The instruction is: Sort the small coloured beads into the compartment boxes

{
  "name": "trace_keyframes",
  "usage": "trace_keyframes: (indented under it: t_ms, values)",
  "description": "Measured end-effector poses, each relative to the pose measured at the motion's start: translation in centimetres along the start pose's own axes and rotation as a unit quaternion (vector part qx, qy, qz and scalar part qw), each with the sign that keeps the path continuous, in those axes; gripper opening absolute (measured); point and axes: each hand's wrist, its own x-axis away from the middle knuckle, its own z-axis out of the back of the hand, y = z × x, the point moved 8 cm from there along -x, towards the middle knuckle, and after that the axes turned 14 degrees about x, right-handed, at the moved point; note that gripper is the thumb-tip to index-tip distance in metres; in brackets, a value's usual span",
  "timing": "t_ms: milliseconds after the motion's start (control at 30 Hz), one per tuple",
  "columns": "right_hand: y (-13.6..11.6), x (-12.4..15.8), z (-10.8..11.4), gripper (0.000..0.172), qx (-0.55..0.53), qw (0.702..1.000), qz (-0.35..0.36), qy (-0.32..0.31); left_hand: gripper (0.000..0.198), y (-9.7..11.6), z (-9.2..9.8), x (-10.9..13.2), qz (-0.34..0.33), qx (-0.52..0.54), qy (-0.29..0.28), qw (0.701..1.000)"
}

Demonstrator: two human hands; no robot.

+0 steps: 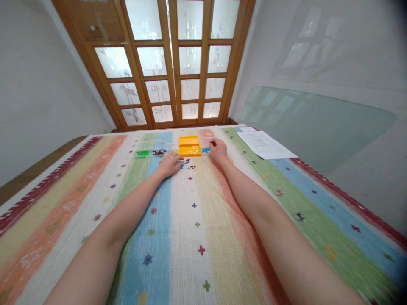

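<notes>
My left hand [171,164] rests palm down on the cloth, fingers loosely stretched and apart. By its fingertips lies a loose group of small blue pieces [182,165] and small dark brown pieces [192,167]. Thumb and fingers of my right hand [218,150] are pinched together just right of a yellow case [180,146]. A dark red spot shows at the pinch, too small to name. The case stands open, with small pale pieces in its near half. Between it and my right hand sits a container of blue pieces [206,150].
Left of my left hand stand clear boxes of green pieces [143,153] and dark red pieces [159,153]. A printed paper sheet [265,145] lies at the right. A striped cloth [178,237] covers the table. Beyond its far edge are wooden glazed doors [173,84].
</notes>
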Motion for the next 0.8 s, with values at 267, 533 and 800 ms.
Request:
trace_keyframes:
  t_ms: [267, 533, 800]
  values:
    - [1.7, -0.1, -0.2, 0.025, 0.03, 0.999, -0.024, 0.025, 0.034, 2.3, -1.6, 0.1, -0.061, 0.003, -0.052, 0.997]
    - [0.4, 0.3, -0.8, 0.023, 0.036, 0.999, 0.003, 0.006, 0.037, 3.1, -1.6, 0.1, -0.074, -0.01, -0.073, 0.995]
    - [-0.4, 0.5, -0.9, 0.022, 0.046, 0.999, 0.023, 0.001, 0.038, 3.6, -1.4, 0.1, -0.077, -0.001, -0.058, 0.995]
